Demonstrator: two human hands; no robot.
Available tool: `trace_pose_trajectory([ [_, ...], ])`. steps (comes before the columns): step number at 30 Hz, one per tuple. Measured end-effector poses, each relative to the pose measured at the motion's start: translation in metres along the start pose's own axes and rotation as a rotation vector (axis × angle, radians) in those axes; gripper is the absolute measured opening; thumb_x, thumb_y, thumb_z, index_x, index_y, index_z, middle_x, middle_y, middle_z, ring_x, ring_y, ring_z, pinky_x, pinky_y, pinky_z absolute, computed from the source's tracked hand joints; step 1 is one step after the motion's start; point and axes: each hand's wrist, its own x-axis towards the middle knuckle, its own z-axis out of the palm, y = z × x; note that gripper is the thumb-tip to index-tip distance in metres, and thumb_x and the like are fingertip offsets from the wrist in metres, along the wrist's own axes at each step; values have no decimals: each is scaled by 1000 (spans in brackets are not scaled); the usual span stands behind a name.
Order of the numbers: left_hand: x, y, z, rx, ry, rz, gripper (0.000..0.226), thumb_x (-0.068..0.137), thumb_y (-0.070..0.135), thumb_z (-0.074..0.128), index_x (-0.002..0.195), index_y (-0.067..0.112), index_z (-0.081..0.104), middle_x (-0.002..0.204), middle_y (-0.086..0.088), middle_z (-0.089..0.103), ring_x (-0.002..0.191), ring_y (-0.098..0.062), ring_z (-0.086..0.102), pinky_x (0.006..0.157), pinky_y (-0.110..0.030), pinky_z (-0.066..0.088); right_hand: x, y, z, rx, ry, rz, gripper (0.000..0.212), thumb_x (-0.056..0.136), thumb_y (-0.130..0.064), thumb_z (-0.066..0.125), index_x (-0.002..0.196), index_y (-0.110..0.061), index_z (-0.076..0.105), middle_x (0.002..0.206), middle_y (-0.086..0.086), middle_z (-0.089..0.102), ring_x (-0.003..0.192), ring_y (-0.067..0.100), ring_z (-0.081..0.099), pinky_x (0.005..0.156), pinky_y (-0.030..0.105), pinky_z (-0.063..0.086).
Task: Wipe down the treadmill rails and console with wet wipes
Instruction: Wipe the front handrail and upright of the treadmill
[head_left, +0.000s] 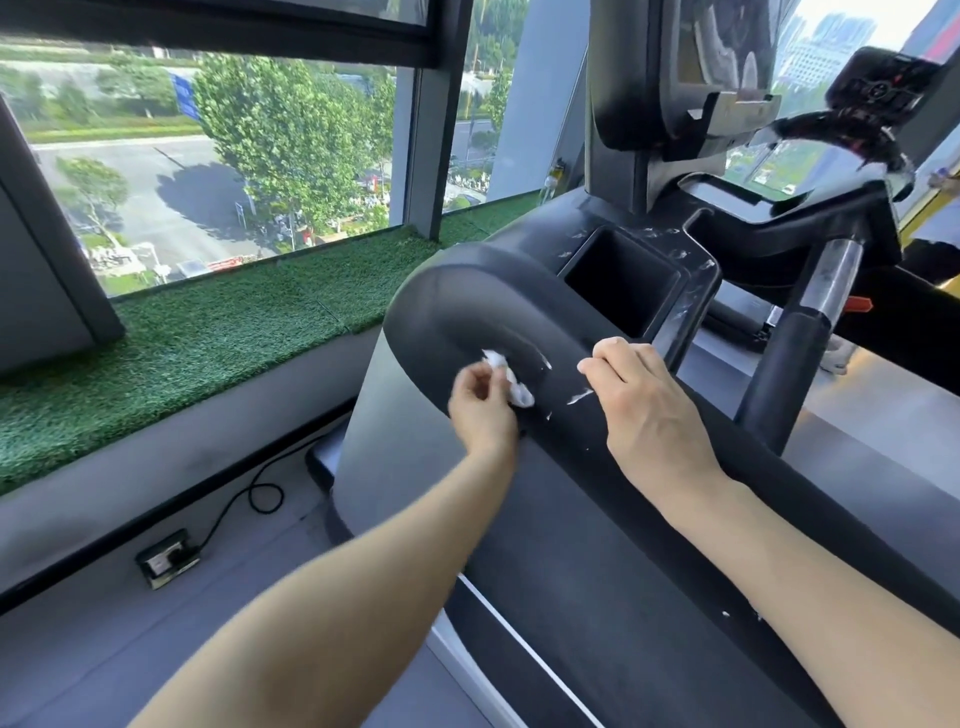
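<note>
My left hand (480, 408) pinches a crumpled white wet wipe (511, 379) against the rounded front end of the treadmill's black left rail (457, 306). My right hand (641, 397) rests on the same rail just to the right, fingers curled over its inner edge, holding nothing else. White shreds (579, 397) of wipe lie on the rail between my hands. The console (691, 78) with its dark screen stands above and behind, past a square cup holder (621, 280).
A silver-and-black upright handle (810, 332) rises right of the rail. An artificial grass ledge (208, 332) runs under the window on the left. A floor socket (169, 558) with a black cable lies below it. Another machine's console (883, 85) sits far right.
</note>
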Motion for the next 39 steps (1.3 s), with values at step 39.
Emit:
trace_pose_trajectory([
  [39, -90, 10, -22, 24, -239, -30, 15, 88, 23, 68, 81, 13, 60, 77, -4, 63, 82, -24, 60, 92, -37, 51, -46, -8, -37, 643, -238, 348, 32, 89, -28, 63, 115, -10, 60, 103, 2, 59, 88, 16, 59, 84, 32, 50],
])
